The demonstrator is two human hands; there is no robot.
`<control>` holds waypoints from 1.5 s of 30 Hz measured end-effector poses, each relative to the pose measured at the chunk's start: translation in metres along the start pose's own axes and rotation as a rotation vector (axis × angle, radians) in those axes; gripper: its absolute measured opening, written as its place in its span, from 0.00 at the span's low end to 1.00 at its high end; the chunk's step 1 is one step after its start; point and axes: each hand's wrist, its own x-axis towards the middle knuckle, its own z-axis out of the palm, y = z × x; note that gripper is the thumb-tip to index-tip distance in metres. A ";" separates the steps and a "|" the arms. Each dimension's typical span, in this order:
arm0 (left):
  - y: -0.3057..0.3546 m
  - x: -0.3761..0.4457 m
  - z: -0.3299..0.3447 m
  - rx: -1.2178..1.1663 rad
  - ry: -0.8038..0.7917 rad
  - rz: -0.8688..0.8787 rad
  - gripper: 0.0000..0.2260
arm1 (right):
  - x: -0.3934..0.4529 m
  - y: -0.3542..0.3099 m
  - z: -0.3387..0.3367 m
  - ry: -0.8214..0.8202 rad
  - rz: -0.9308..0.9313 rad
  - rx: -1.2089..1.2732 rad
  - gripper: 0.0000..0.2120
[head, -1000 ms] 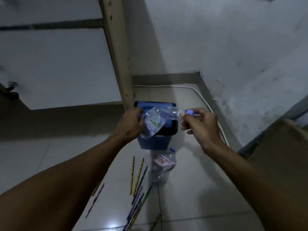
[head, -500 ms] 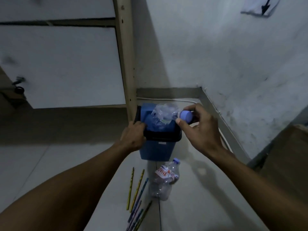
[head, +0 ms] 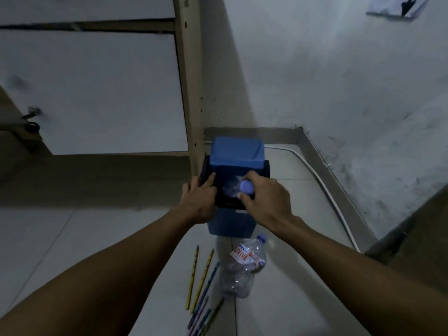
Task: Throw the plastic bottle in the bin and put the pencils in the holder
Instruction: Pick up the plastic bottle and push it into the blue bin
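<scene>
A small blue bin with a black rim stands on the floor against a wooden post, its blue swing lid tipped back. My right hand grips a crumpled clear plastic bottle by its blue cap, the bottle's body down inside the bin's opening. My left hand rests on the bin's left rim, a finger pressing the inside edge. A second crushed bottle with a red-and-white label lies on the floor in front of the bin. Several pencils lie loose to its left. No holder is in view.
A wooden post and white cupboard panels rise behind the bin on the left. The room corner with a grey skirting and a white cable lies to the right. A dark brown surface juts in at the right.
My right hand lowered the bottle from above the bin down into its opening. My left hand let go of the bottle and moved onto the bin's rim; the lid is tipped back.
</scene>
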 end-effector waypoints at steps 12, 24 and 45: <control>0.001 0.004 0.013 -0.048 0.042 -0.020 0.17 | 0.028 0.006 0.044 -0.290 0.165 -0.329 0.04; -0.004 -0.002 0.023 -0.088 0.113 0.014 0.17 | -0.026 0.042 0.036 0.137 -0.064 0.104 0.03; 0.002 -0.006 0.044 -0.091 0.207 0.005 0.21 | -0.078 0.096 0.161 -0.463 1.191 0.581 0.29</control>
